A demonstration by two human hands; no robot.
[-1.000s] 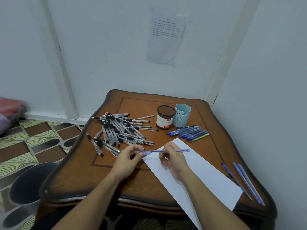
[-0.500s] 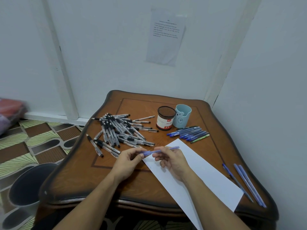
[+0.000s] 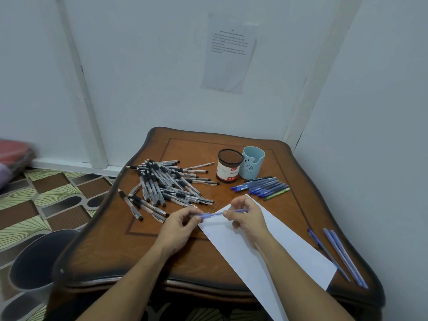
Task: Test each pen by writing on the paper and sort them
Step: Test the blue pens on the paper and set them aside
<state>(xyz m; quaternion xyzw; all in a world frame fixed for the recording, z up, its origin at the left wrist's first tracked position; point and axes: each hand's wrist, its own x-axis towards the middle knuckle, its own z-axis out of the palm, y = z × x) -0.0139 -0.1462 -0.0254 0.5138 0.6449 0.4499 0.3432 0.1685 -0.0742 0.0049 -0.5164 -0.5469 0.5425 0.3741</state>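
Both my hands hold one blue pen (image 3: 216, 214) level above the near corner of the white paper (image 3: 273, 246). My left hand (image 3: 179, 230) pinches its cap end; my right hand (image 3: 246, 216) grips the barrel. A big heap of black-grip clear pens (image 3: 162, 184) lies at the left of the table. A row of blue pens and one green pen (image 3: 261, 187) lies right of centre. Three more blue pens (image 3: 338, 253) rest by the table's right edge.
A black mesh holder (image 3: 228, 167) and a light blue bear cup (image 3: 252, 164) stand at the back of the brown wooden table (image 3: 111, 246). A dark bin (image 3: 34, 258) sits on the patterned floor at the left. White walls close in behind and right.
The pen has slid left into the cap end in my left hand, and my right hand has moved along the barrel toward the left hand. Less pen sticks out past my right fingers.
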